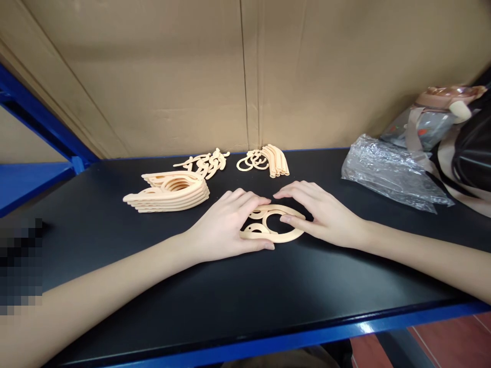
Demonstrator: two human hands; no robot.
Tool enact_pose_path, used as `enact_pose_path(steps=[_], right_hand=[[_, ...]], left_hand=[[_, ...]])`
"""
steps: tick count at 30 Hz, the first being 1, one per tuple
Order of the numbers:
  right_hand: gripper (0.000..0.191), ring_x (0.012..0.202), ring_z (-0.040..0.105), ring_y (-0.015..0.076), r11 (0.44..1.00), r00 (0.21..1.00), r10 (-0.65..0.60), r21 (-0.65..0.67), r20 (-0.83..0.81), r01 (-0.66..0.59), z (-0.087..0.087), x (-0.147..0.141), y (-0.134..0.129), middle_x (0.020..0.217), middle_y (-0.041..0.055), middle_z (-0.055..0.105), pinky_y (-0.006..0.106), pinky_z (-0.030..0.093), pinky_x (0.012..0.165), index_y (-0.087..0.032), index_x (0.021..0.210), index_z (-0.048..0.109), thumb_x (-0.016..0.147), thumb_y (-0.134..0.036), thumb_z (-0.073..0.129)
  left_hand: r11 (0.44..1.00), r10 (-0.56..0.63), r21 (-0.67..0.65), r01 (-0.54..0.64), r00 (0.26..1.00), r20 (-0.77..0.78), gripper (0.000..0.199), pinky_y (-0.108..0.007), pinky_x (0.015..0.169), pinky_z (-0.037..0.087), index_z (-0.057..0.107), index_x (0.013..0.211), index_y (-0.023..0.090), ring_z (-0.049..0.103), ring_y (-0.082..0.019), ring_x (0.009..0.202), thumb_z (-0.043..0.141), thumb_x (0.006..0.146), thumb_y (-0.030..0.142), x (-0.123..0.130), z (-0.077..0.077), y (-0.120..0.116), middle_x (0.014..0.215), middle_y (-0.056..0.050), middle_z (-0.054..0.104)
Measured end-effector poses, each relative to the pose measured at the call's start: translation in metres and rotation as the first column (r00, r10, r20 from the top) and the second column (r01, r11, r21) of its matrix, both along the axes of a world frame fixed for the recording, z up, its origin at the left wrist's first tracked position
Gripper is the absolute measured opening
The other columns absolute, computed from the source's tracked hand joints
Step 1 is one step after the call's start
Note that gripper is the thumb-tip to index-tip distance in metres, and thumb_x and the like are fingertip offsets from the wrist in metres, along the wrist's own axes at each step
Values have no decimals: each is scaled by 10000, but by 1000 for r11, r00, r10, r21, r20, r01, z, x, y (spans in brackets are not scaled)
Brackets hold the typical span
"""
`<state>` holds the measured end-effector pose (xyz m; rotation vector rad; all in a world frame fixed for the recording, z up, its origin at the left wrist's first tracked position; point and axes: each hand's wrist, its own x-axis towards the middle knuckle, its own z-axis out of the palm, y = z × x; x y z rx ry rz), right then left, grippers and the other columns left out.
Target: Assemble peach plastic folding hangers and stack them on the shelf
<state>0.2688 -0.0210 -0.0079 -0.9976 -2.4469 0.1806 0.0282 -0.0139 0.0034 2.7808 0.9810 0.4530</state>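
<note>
A beige plastic folding hanger point(286, 237), folded into an oval with a round opening, lies on the black tabletop between my hands. My left hand point(224, 225) grips its left end, the thumb along the near edge and the fingers over the far edge. At the right end, my right hand point(324, 212) has its thumb on the hanger's rim; its fingers curve past the far side. Left of my hands is a neat stack of similar folded hangers point(169, 197). My palms hide parts of both ends of the held hanger.
Loose beige hook-shaped pieces point(209, 163) lie behind the stack. Further right are several curved arm pieces point(275, 161) beside thin rings point(253, 160). A crumpled clear plastic bag point(391, 171), a strapped bottle point(425, 122) and a black bag point(470, 148) occupy the right. Cardboard point(172, 76) stands behind.
</note>
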Motion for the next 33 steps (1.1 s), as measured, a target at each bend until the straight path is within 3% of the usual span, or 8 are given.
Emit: enact_pose_path(steps=[6, 13, 33], right_hand=[[289, 1101, 522, 242, 990, 984, 141, 11, 110, -143, 2, 0, -1, 1268, 105, 535, 419, 445, 914, -200, 1017, 582, 913, -461, 516], [393, 1224, 443, 241, 964, 955, 266, -46, 133, -262, 4, 0, -1, 1380, 97, 448, 420, 397, 1005, -235, 1176, 598, 883, -495, 564], [385, 1145, 489, 240, 968, 959, 248, -62, 134, -242, 3, 0, 1, 1324, 94, 481, 426, 428, 942, -251, 1184, 590, 894, -500, 541]], left_hand=[[998, -30, 55, 28, 999, 35, 635, -381, 829, 407, 497, 1231, 183, 530, -247, 949, 655, 771, 592, 0, -1, -1, 1105, -84, 596], [987, -87, 140, 77, 994, 65, 566, -372, 844, 400, 495, 1218, 176, 537, -257, 1024, 674, 792, 504, -1, 1, -4, 1195, -98, 579], [994, -88, 68, 85, 996, 34, 629, -383, 860, 404, 451, 1256, 218, 537, -267, 1060, 676, 772, 549, -1, 1, -3, 1262, -97, 542]])
